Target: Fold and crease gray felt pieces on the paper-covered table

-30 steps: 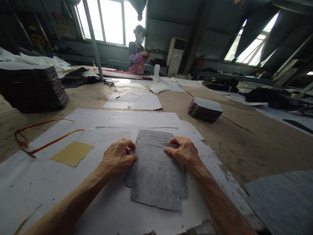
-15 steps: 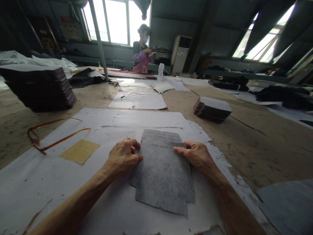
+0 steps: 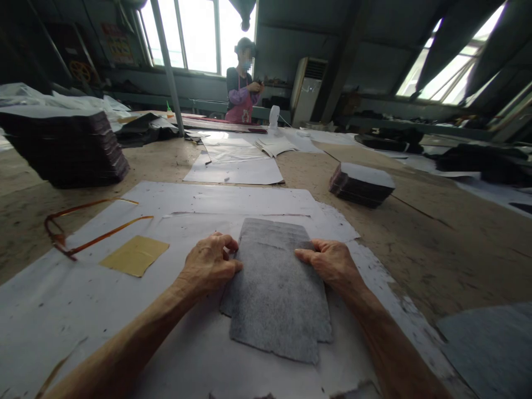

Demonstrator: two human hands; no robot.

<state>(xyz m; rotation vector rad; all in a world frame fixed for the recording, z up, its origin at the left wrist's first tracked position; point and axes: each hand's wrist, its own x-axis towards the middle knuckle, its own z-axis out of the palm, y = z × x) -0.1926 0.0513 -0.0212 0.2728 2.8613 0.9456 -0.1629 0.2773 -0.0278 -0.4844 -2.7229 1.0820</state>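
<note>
A grey felt-like fabric piece [image 3: 276, 293] with notched lower corners lies before me on white paper sheeting [image 3: 187, 332]. Ridges near its top suggest several layers, though I cannot count them. My left hand [image 3: 211, 260] has curled fingers and a thumb at the piece's left edge. On the opposite edge, my right hand [image 3: 326, 257] pinches it, thumb on top and the other fingers partly hidden at the side.
Orange-framed glasses [image 3: 62, 244] and a tan square [image 3: 135, 255] lie left. Dark stacks stand at far left [image 3: 70, 147] and back right [image 3: 361, 185]. More grey fabric [image 3: 494, 343] is at lower right. Beyond the table stands a person in a pink apron [image 3: 241, 100].
Both hands and the grey fabric piece are nearly unmoved. The person across the table has brought their hands closer together.
</note>
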